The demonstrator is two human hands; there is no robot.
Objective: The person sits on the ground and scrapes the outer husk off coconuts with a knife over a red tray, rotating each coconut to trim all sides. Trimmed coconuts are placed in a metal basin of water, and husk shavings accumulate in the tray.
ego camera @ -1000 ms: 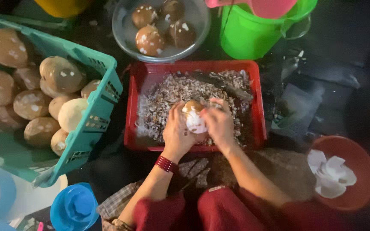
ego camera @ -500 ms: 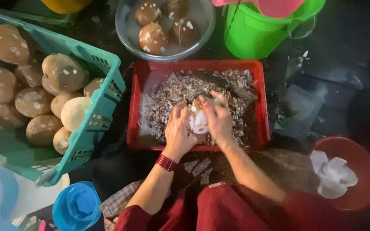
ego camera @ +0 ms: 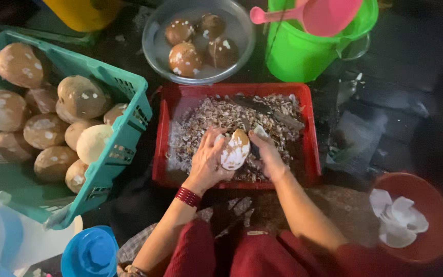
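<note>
Both hands, left hand (ego camera: 208,161) and right hand (ego camera: 266,154), clamp fingers on one half-peeled brown-and-white coconut (ego camera: 234,150) over the red plastic tray (ego camera: 311,133) of shell chips. Four peeled ones sit in the clear bowl (ego camera: 242,23); many remain in the teal basket (ego camera: 129,87).

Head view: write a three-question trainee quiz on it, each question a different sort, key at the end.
1. True or false: both the left hand and the right hand are on the half-peeled coconut.
2. The coconut is held over which container? A) teal basket B) red tray C) green bucket
3. Fill in: the clear bowl holds ____ brown coconuts in water.

Key: 1 true; 2 B; 3 four.
</note>
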